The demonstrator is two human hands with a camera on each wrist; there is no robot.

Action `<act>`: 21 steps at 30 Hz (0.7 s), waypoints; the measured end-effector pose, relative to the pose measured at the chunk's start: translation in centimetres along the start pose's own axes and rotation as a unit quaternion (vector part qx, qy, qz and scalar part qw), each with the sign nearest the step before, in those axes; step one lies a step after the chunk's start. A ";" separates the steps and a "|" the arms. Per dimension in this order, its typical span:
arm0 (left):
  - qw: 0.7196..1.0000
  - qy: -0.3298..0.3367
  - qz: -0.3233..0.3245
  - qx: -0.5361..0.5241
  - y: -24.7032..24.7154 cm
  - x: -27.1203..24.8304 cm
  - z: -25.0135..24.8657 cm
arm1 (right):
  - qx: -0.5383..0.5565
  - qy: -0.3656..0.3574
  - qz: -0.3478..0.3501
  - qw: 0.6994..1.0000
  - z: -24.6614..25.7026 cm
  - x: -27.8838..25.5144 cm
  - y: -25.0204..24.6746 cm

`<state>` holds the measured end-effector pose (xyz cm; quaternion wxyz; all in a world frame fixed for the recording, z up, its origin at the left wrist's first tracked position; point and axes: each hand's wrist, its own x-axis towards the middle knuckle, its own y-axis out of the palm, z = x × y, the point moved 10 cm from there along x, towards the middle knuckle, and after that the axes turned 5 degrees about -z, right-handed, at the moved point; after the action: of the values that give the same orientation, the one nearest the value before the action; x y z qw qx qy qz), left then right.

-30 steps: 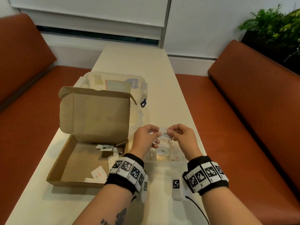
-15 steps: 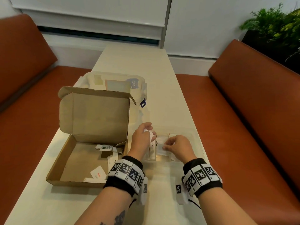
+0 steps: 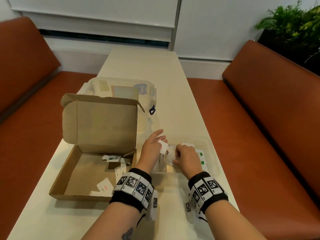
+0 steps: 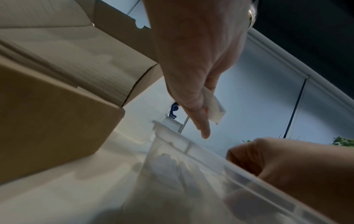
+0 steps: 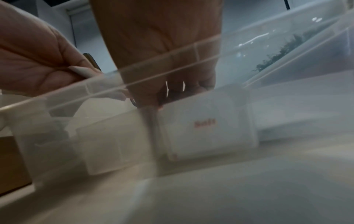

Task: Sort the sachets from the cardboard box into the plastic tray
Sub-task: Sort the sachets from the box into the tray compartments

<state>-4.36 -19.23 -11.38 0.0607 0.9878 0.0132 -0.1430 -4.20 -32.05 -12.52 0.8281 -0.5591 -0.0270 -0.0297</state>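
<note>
The open cardboard box (image 3: 57, 186) lies on the left of the table with several white sachets (image 3: 104, 185) still in it. The clear plastic tray (image 3: 213, 153) sits to its right and holds several sachets. My left hand (image 3: 153, 146) hovers over the tray's left end, index finger pointing out, pinching a white red-printed sachet (image 3: 163, 147), also seen in the left wrist view as the sachet (image 4: 215, 111). My right hand (image 3: 186, 156) reaches down into the tray, its fingers curled on the top edge of an upright salt sachet (image 5: 206, 128).
A clear lidded container (image 3: 121, 89) stands behind the box's raised lid (image 3: 100, 122). Orange benches (image 3: 268, 118) run along both long sides of the narrow table (image 3: 147, 66). A plant (image 3: 294, 23) stands at the far right.
Both hands came down from above the tray. The right hand carried its sachet into the tray; the left hand drifted left and lower, keeping its sachet.
</note>
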 end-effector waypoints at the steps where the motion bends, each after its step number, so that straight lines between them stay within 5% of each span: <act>1: 1.000 -0.001 0.011 -0.002 0.2 -0.1 -0.1 | 0.001 0.006 0.005 1.000 -0.2 0.0 0.1; 5: 0.999 -0.009 0.050 -0.015 1.0 -0.5 -0.4 | 0.098 0.042 -0.029 0.994 -1.0 0.1 -0.7; 9: 0.995 -0.004 0.095 0.010 2.0 -0.8 -0.4 | 0.385 0.108 -0.050 0.915 -1.6 -0.1 -2.6; 13: 0.993 0.005 0.119 0.013 2.9 -0.8 -0.3 | 0.487 0.106 0.022 0.867 -0.3 -0.5 -3.1; 21: 0.985 0.111 0.016 0.131 1.1 0.0 -1.2 | 0.435 0.101 -0.062 0.893 -2.0 0.2 -6.3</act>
<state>-3.93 -20.12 -10.09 -0.0684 0.9970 -0.0144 -0.0322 -4.51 -36.31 -7.43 0.9833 -0.1340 0.0121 -0.1226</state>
